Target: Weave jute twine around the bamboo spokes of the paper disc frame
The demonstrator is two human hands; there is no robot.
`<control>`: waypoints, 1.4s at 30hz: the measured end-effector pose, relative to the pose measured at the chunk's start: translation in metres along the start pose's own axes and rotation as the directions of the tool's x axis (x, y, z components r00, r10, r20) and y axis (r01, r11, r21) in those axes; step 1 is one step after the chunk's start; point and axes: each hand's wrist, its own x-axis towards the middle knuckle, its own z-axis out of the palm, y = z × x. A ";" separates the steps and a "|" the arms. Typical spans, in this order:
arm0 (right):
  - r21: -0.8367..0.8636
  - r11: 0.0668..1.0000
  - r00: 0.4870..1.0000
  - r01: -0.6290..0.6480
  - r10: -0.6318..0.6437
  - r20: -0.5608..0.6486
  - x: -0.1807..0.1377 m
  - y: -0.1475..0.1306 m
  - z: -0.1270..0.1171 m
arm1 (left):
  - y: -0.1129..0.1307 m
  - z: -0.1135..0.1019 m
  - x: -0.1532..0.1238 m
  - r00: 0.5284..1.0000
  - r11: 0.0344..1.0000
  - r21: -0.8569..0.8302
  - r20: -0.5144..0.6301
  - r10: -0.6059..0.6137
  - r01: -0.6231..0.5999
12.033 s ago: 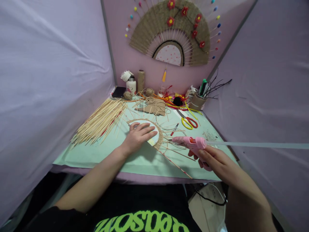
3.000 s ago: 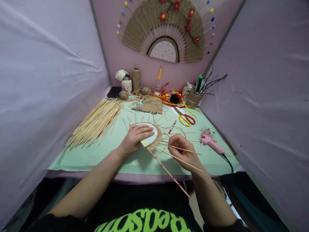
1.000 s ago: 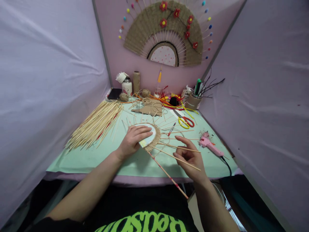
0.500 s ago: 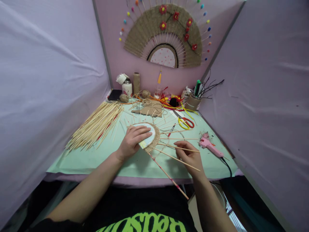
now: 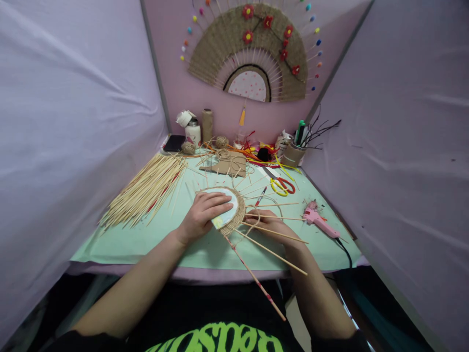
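The half-round piece (image 5: 229, 215), twine wound along its curved edge, sits near the middle of the frame over the desk (image 5: 146, 249). The left hand (image 5: 205, 210) lies across its pale face, fingers close together, seemingly to steady it; the thumb is hidden, so I cannot tell whether that grip clamps it. The right hand (image 5: 271, 226) reaches behind the thin sticks (image 5: 271, 251) that fan out rightward, its fingertips near the wound edge, probably to get at the loose twine loop (image 5: 259, 215); I cannot tell whether its grip pinches anything. At the frame's right, the pink glue gun (image 5: 322, 223) lies beyond the stick tips, apparently parked to free that hand.
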 end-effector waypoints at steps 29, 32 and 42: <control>0.183 0.839 0.767 0.512 -0.350 -0.538 -0.058 -0.008 -0.049 | -0.003 0.003 -0.003 0.992 0.993 0.052 -0.078 -0.097 0.101; 0.208 0.846 0.805 0.490 -0.349 -0.479 -0.060 -0.001 -0.049 | -0.002 0.001 -0.002 0.989 0.991 0.072 -0.104 -0.108 0.115; -0.134 0.991 0.882 -0.030 -0.036 -0.469 -0.031 -0.010 -0.048 | -0.002 0.001 -0.001 0.995 0.999 0.032 -0.092 -0.041 0.044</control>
